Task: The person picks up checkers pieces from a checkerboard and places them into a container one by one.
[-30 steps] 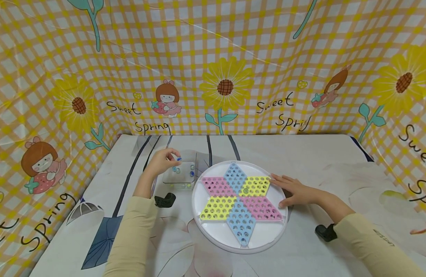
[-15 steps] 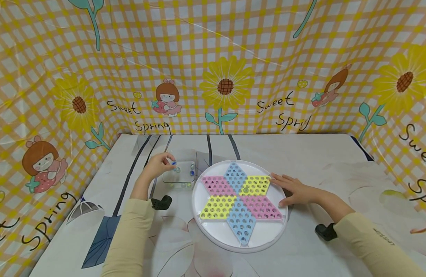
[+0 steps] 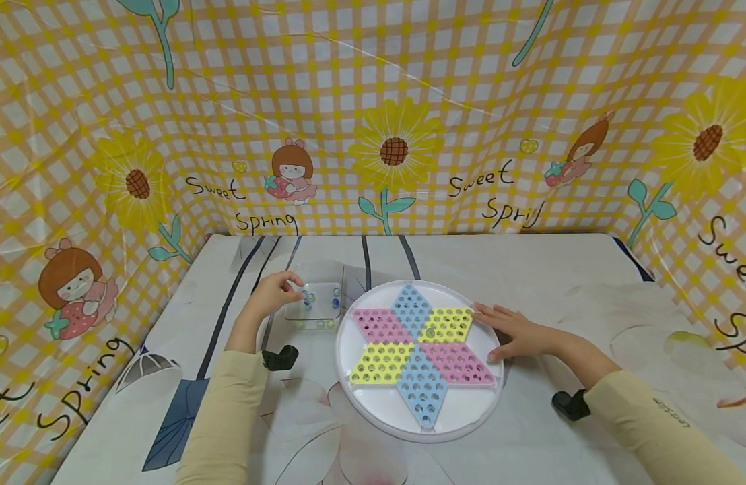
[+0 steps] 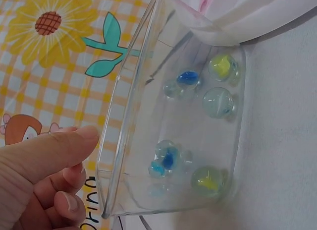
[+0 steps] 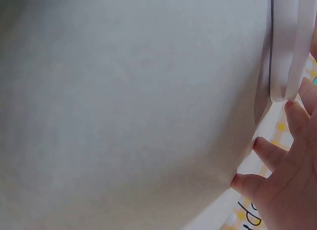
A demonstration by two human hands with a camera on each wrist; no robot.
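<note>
A clear plastic box [image 3: 324,311] holds several glass marbles, some with blue cores and some with yellow. My left hand [image 3: 276,294] is at the box's left side, above its rim. In the left wrist view, its thumb and fingers are apart with nothing between them, and a dark blue marble [image 4: 168,158] lies in the box against a light blue one [image 4: 157,168]. My right hand [image 3: 521,334] rests with spread fingers at the right edge of a round white Chinese checkers board [image 3: 373,407]. Pink, yellow and blue holed sections form its star. A greenish marble [image 3: 430,333] sits in a yellow section.
Box and board stand side by side on a pale patterned tablecloth [image 3: 549,269]. A yellow checked cloth [image 3: 324,87] with sunflowers hangs behind and at both sides. Black wrist mounts [image 3: 280,358] stick out from both sleeves.
My left hand has lowered toward the box and let go of the blue marble it pinched, which now lies inside. My right hand has stayed at the board's edge.
</note>
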